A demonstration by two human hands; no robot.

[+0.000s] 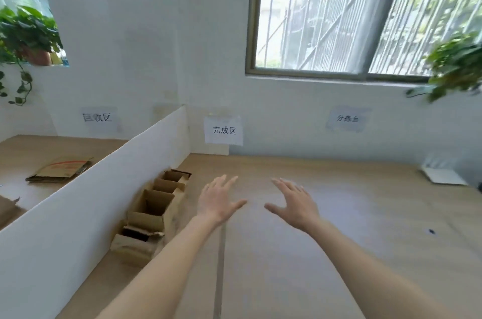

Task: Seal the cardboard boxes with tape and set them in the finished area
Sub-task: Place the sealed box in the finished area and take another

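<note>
A row of several small brown cardboard boxes [154, 211] stands with open tops along the white divider panel [86, 204], on the left part of the wooden table [339, 214]. My left hand [219, 201] and my right hand [294, 204] are stretched out side by side above the table, fingers spread, holding nothing. Both hands hover to the right of the boxes and touch none of them. A paper sign [223, 130] hangs on the wall behind the boxes. No tape is in view.
Flattened cardboard [60, 170] lies on the table section left of the divider, under another wall sign [97, 117]. A third sign [348, 119] hangs at the right. A white flat object [443, 175] sits at the far right edge. Potted plants [456, 63] flank the window.
</note>
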